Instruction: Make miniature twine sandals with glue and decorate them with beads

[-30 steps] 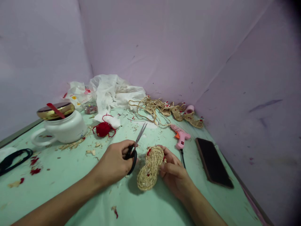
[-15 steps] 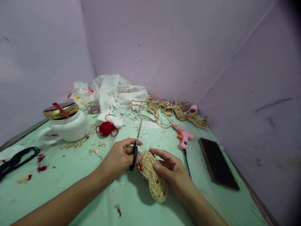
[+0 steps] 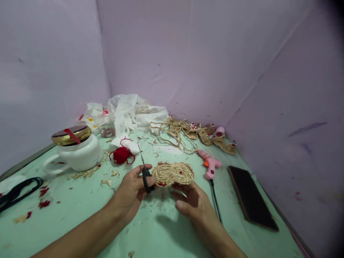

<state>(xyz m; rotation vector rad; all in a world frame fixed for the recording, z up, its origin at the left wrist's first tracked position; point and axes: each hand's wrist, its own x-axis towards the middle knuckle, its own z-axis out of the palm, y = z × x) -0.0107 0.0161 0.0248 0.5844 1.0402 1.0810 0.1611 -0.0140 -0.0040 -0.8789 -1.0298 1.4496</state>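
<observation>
My left hand (image 3: 131, 191) is closed on black-handled scissors (image 3: 145, 172), blades pointing up and away. My right hand (image 3: 192, 202) holds a small woven straw sole (image 3: 173, 173) from below, turned sideways and lifted off the green table (image 3: 80, 208). The sole's left end touches the scissor handles. Red bits show on the sole's lower edge.
A white mug with a gold lid (image 3: 73, 148) stands at the left, red yarn (image 3: 120, 155) behind my hands. A pink glue gun (image 3: 211, 165) and a dark phone (image 3: 251, 197) lie to the right. Straw cord and small straw sandals (image 3: 204, 134) sit by the wall. White plastic bags (image 3: 129, 113) are at the back.
My right hand has turned the straw sole from lengthwise to sideways and raised it. The scissors in my left hand tilted from right-leaning to left-leaning.
</observation>
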